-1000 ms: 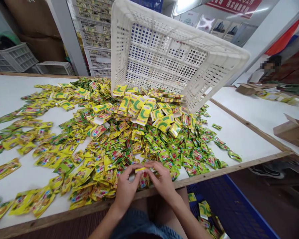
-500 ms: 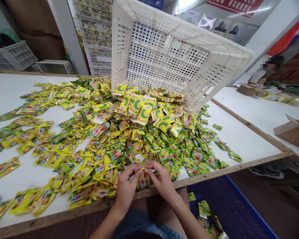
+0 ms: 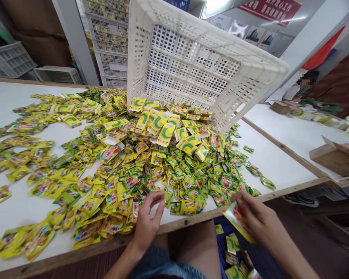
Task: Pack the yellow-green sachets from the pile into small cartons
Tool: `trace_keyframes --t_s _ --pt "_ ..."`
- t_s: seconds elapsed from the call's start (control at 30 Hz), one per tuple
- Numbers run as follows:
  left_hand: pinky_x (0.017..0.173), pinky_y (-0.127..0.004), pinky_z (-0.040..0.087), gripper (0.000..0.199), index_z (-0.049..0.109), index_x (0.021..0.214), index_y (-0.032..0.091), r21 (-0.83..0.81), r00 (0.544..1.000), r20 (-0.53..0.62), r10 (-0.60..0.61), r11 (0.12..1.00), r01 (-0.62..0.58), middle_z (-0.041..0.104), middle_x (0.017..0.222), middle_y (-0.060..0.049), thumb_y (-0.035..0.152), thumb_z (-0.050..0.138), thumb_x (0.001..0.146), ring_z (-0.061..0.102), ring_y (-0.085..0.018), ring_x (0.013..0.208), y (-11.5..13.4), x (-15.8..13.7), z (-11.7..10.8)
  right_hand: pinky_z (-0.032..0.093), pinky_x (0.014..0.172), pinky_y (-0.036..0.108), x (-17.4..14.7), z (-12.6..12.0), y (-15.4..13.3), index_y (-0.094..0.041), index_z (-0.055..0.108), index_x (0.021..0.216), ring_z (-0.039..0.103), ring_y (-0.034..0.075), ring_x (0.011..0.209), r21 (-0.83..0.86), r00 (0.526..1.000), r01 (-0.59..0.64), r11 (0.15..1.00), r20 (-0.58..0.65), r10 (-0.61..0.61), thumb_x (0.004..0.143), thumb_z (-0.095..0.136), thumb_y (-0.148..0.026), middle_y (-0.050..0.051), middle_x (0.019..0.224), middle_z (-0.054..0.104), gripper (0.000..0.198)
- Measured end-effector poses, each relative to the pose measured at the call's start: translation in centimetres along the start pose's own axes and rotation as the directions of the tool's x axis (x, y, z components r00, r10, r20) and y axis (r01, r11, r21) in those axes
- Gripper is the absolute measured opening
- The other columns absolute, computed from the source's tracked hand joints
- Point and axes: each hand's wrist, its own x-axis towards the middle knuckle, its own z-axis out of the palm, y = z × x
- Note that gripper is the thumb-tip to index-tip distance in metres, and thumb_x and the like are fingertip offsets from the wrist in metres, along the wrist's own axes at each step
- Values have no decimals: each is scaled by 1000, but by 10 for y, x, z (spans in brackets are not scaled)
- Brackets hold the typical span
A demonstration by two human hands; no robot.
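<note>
The right hand [image 3: 257, 219] grasps a yellow-edged packet [image 3: 237, 221] between thumb and fingers, out by the front edge of the table [image 3: 275, 153] and above the blue crate [image 3: 259, 256]. The packet is tilted, its long axis slanting: the far end points left toward that edge, the near end back and right, toward the person's side. The right forearm reaches in from the right, fingers pointing left. The left hand [image 3: 148, 221] is at the front edge, its forearm slanting forward, fingers loosely curled and released, thumb apart from the forefinger. Small sachets [image 3: 189, 182] lie just beyond it.
</note>
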Motion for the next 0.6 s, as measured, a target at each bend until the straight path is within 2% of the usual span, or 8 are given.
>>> trace_keyframes --t_s 0.07,0.13,0.2,0.27,0.33,0.4,0.5,0.6 --pt "91 -34 44 18 58 99 19 84 1000 23 16 996 -18 60 105 -8 26 51 84 56 -20 103 -3 2 0 48 60 32 -2 -21 22 -24 64 74 61 24 66 -155 996 -20 988 83 33 75 53 -41 6 72 66 20" --pt "92 -34 43 16 59 97 20 144 998 28 54 988 -58 60 104 -7 24 51 84 54 -21 106 -5 2 0 48 70 36 5 -20 29 -24 64 82 62 26 79 -176 998 2 984 63 9 77 51 -42 8 85 67 23" --pt "93 -35 42 15 59 96 20 190 996 29 90 977 -94 61 103 -7 23 51 84 53 -21 106 -6 2 -1 46 81 38 25 -1 24 -22 60 95 59 25 94 -126 997 69 990 -8 -71 81 47 -40 9 98 65 27" --pt "94 -35 40 15 59 96 20 222 992 31 120 967 -124 62 101 -6 21 50 84 54 -21 105 -5 0 -2 43 86 38 59 25 12 -19 56 104 56 24 101 -102 981 166 981 -86 -175 82 46 -36 10 106 62 28" --pt "93 -35 40 15 60 96 20 244 990 27 140 959 -143 62 100 -6 20 49 84 55 -20 103 -4 -2 -3 40 89 37 100 50 -1 -17 52 108 52 22 104 -133 948 238 962 -185 -260 83 45 -29 10 111 59 29" --pt "92 -35 41 15 60 95 20 260 988 14 156 953 -154 63 99 -6 19 49 84 56 -20 101 -3 -3 -3 37 89 35 140 69 -11 -14 49 113 49 22 105 -214 923 245 946 -248 -295 82 45 -23 11 115 56 33" --pt "93 -35 40 15 60 94 20 277 982 -9 189 944 -179 64 98 -6 18 48 84 56 -20 100 -3 -5 -3 36 84 37 185 85 -18 -13 47 117 49 25 99 -261 922 231 937 -249 -296 75 52 -17 12 108 58 43" --pt "91 -34 43 16 59 96 20 249 982 -22 190 952 -179 63 98 -6 19 48 85 57 -19 99 -6 -6 -3 32 80 38 201 90 -20 -16 56 103 48 27 92 -284 926 232 930 -228 -300 71 57 -16 10 96 61 31"
